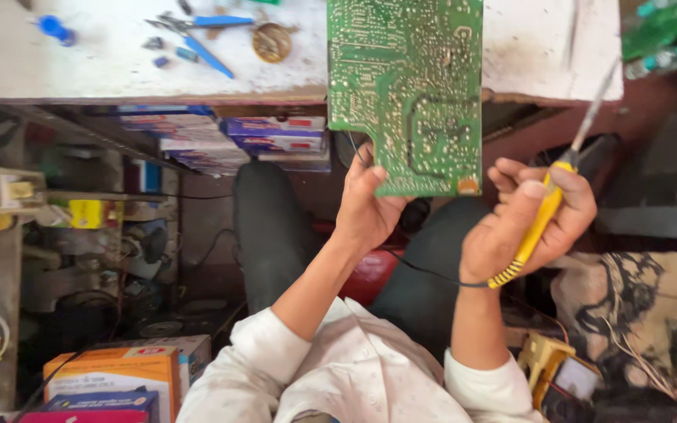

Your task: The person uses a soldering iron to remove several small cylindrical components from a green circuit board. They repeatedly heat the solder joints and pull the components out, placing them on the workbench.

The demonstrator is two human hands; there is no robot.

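My left hand grips the near edge of a green circuit board, solder side up, which reaches out over the white workbench. My right hand holds a soldering iron with a yellow handle. Its metal shaft points up and to the right, and the tip rests near the bench's right corner, away from the board. A black cord runs from the handle down past my wrist.
Blue-handled pliers, a small round tin and blue bits lie on the bench. Stacked boxes sit on a shelf under it. Orange and blue cartons stand at lower left. A yellow multimeter lies at lower right, green bottles at top right.
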